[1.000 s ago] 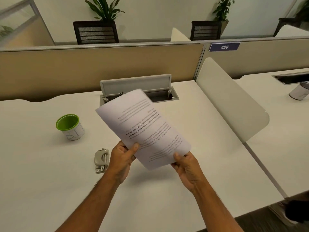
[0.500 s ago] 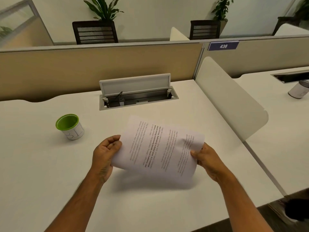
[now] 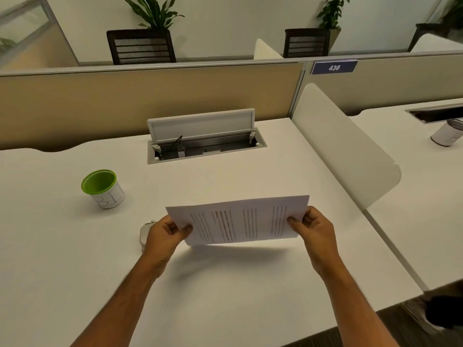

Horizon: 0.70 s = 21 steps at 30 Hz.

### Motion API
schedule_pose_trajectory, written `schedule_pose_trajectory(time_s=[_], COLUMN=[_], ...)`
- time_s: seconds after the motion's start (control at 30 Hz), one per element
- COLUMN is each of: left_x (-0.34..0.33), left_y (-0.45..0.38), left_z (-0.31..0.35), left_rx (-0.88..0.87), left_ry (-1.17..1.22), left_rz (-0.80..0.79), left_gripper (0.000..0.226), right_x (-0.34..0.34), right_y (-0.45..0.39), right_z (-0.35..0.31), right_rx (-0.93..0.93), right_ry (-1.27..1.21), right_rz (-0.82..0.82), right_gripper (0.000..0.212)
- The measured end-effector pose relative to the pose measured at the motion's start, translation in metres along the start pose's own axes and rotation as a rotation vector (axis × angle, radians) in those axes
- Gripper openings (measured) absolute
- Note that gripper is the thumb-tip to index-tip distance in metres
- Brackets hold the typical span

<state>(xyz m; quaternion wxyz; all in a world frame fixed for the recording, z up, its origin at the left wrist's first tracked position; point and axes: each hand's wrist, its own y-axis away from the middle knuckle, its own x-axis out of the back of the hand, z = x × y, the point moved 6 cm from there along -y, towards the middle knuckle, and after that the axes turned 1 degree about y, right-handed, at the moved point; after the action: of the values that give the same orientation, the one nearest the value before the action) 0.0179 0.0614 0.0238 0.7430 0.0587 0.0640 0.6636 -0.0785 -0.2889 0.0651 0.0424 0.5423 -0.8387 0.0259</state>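
A printed sheaf of white paper [image 3: 240, 221] is held sideways above the white desk [image 3: 225, 284], tilted with its long lower edge down near the desk top. My left hand [image 3: 165, 234] pinches its left end, thumb on the printed face. My right hand [image 3: 313, 229] pinches its right end the same way. A small grey stapler [image 3: 144, 234] lies on the desk just left of my left hand, mostly hidden behind it.
A white cup with a green inside [image 3: 104, 189] stands at the left. An open cable hatch [image 3: 205, 144] sits at the back of the desk. A white side divider [image 3: 345, 151] bounds the right; a second cup [image 3: 448, 132] stands on the neighbouring desk.
The paper has turned from an upright slant to lying sideways and has come lower toward the desk. My hands moved apart to its two short ends.
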Motion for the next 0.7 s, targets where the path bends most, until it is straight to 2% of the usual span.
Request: schedule_pose_trajectory(time_s=[0.17, 0.3, 0.43, 0.7], left_x=[-0.005, -0.003, 0.000, -0.009], left_y=[0.005, 0.006, 0.007, 0.009], left_z=[-0.013, 0.010, 0.035, 0.007], left_rx=[0.045, -0.059, -0.190, -0.049], left_ry=[-0.095, -0.089, -0.050, -0.118], left_rz=[-0.026, 0.041, 0.008, 0.006], left_gripper=[0.035, 0.033, 0.034, 0.039], right_x=[-0.005, 0.000, 0.003, -0.011], right_y=[0.010, 0.007, 0.003, 0.012], right_z=[0.029, 0.014, -0.004, 0.031], right_rx=[-0.118, -0.042, 0.046, -0.075], right_ry=[-0.011, -0.056, -0.108, -0.063], right_rz=[-0.020, 0.011, 0.037, 0.011], right_gripper=[0.022, 0.029, 0.025, 0.038])
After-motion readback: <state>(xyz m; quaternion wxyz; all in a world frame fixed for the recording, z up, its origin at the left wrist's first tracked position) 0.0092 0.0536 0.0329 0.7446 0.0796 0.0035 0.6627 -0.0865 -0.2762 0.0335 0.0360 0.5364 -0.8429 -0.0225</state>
